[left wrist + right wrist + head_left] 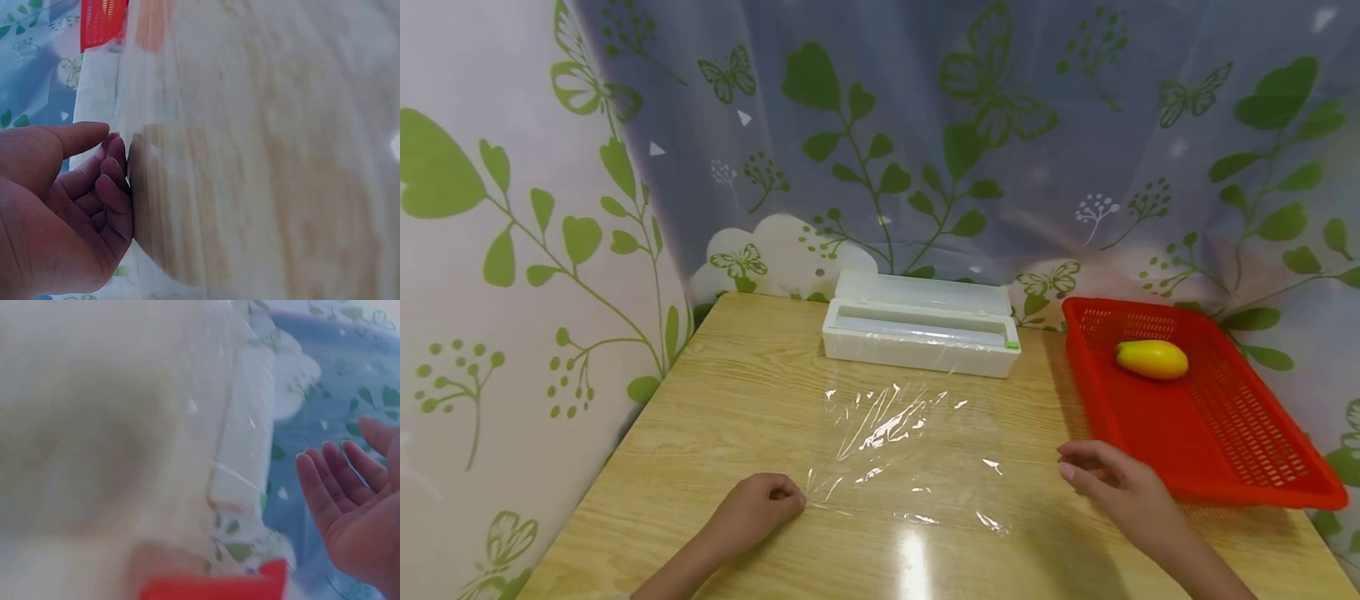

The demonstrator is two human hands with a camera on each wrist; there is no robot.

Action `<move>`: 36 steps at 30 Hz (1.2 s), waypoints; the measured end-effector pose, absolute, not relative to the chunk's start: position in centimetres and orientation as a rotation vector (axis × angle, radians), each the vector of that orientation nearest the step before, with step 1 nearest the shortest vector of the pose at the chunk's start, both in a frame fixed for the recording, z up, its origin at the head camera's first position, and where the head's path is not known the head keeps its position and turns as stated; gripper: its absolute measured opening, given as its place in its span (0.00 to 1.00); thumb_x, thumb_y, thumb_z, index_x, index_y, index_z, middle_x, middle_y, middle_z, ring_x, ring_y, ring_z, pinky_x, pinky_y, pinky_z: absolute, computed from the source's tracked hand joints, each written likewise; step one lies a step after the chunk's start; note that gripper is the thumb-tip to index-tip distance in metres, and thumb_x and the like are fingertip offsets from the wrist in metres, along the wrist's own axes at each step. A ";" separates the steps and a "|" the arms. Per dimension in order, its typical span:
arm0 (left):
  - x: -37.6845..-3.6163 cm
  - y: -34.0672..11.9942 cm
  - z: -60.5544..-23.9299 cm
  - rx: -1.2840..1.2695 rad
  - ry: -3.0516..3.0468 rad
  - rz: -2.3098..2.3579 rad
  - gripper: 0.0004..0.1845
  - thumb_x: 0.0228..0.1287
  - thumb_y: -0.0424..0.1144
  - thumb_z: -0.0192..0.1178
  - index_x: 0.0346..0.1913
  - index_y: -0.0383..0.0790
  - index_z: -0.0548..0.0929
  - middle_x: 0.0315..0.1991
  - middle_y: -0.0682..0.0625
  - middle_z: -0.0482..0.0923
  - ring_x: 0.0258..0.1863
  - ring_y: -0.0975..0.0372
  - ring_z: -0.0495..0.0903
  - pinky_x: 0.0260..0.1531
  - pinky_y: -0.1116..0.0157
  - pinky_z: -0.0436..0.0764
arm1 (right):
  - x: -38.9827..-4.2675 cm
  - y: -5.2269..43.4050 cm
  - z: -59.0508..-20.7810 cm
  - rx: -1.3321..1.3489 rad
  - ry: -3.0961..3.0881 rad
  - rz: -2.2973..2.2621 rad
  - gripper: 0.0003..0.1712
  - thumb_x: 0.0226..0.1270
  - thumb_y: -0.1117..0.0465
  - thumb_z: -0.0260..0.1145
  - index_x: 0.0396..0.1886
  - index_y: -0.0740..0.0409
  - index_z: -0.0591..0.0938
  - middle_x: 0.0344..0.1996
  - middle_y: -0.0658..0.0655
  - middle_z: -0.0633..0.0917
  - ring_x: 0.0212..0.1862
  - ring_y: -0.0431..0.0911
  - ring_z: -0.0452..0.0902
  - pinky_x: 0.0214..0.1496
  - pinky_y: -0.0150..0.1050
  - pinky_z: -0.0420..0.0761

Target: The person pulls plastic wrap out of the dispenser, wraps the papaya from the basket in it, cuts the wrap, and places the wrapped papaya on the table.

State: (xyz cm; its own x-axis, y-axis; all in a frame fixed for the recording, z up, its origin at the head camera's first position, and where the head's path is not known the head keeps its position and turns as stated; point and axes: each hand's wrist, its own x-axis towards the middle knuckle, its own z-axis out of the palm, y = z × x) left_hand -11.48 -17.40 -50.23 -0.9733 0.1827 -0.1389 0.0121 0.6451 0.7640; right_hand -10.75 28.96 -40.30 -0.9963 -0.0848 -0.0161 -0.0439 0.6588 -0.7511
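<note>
On the left, the left hand [758,507] is resting on the wooden table [715,392], and its curled fingers [115,181] are touching the near left corner of the plastic wrap [910,450]. From these views it is not possible to tell if they are really pinching the film or only lying against its edge.

The plastic wrap is lying flat on the table in the middle, between the two hands, and it is reaching back toward the white wrap box [920,327], which is standing open at the far edge. The film is probably very light, thin and soft; it is likely clinging to the wood and to itself, and it may tear or wrinkle easily. The best places to take it seem to be the corners or the near edge, with a gentle pinch.

On the right, the right hand [1116,483] is hanging just over the table, near the right edge of the film, with the fingers [331,494] released and straight, holding nothing. Behind it, the red basket [1240,433] is carrying a yellow mango [1152,359].
</note>
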 end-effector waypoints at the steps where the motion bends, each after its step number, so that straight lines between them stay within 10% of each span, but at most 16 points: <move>1: -11.5 -17.4 -50.2 0.160 2.659 1.234 0.05 0.65 0.45 0.67 0.34 0.49 0.87 0.31 0.59 0.83 0.33 0.65 0.77 0.36 0.66 0.76 | -11.1 29.4 -39.7 -0.114 2.835 -1.237 0.23 0.74 0.46 0.64 0.60 0.55 0.80 0.52 0.57 0.85 0.44 0.29 0.79 0.42 0.30 0.83; 11: -11.5 -17.5 -50.1 0.196 2.614 1.251 0.06 0.66 0.44 0.66 0.35 0.46 0.87 0.31 0.57 0.83 0.33 0.63 0.77 0.34 0.68 0.76 | -14.8 34.4 -36.0 -0.148 2.856 -1.136 0.36 0.73 0.41 0.62 0.74 0.51 0.68 0.69 0.61 0.73 0.62 0.61 0.78 0.52 0.46 0.86; 18: -11.6 -17.5 -50.0 0.204 2.603 1.242 0.07 0.66 0.45 0.66 0.35 0.46 0.87 0.32 0.57 0.83 0.34 0.63 0.77 0.35 0.67 0.76 | -17.8 37.1 -35.4 -0.086 2.935 -1.051 0.40 0.72 0.39 0.62 0.75 0.54 0.67 0.71 0.64 0.70 0.62 0.48 0.79 0.44 0.23 0.80; 28: -11.6 -17.6 -49.9 0.184 2.609 1.242 0.06 0.66 0.44 0.66 0.35 0.46 0.87 0.32 0.57 0.83 0.34 0.63 0.77 0.36 0.66 0.76 | -22.0 40.5 -35.2 -0.129 2.965 -1.042 0.44 0.72 0.42 0.64 0.78 0.59 0.61 0.73 0.71 0.64 0.66 0.71 0.68 0.40 0.16 0.73; 32: -11.6 -17.6 -49.9 0.189 2.605 1.244 0.06 0.66 0.44 0.66 0.34 0.46 0.87 0.32 0.57 0.83 0.35 0.63 0.77 0.37 0.65 0.76 | -23.4 41.5 -35.0 -0.139 2.989 -0.965 0.47 0.71 0.41 0.65 0.80 0.57 0.57 0.75 0.70 0.61 0.69 0.73 0.62 0.57 0.43 0.79; 36: -11.7 -17.6 -49.9 0.199 2.605 1.241 0.06 0.66 0.44 0.66 0.34 0.47 0.87 0.32 0.57 0.83 0.35 0.63 0.77 0.36 0.66 0.76 | -24.5 42.2 -34.7 -0.147 2.977 -0.984 0.50 0.71 0.41 0.65 0.81 0.57 0.53 0.77 0.72 0.56 0.71 0.77 0.54 0.61 0.75 0.64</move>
